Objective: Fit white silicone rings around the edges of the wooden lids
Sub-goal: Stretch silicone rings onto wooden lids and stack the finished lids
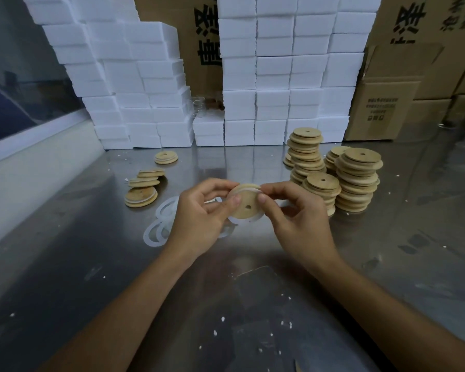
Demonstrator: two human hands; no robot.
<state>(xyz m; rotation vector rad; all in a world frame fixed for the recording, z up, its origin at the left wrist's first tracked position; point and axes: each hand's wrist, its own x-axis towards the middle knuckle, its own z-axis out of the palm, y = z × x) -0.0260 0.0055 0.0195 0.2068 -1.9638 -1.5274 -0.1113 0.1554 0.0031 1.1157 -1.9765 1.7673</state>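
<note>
We've got one wooden lid (244, 202) pinched between both hands just above the metal table (253, 291), tilted toward us w/ its small centre hole showing. Our left hand (199, 218) grips the lid's left edge, thumb on the face; our right hand (293, 213) pinches the top right edge, where a white ring (249, 220) is being worked on. The ring sits in the groove at the top but hangs loose below the bottom edge, so we judge it about half seated.

Just behind the left hand lie spare rings (159, 228) flat on the table. Further left is a small pile of lids (142, 187), some showing a white band, probably finished ones, plus a single lid (166, 158) beyond. To the right stand tall stacks of lids (333, 175), apparently bare, so most of the job looks left to do.

At the back: white foam blocks (279, 76) and cardboard boxes (387, 103) w/ big black Chinese characters, cut off and not readable; the small print's too blurry.
</note>
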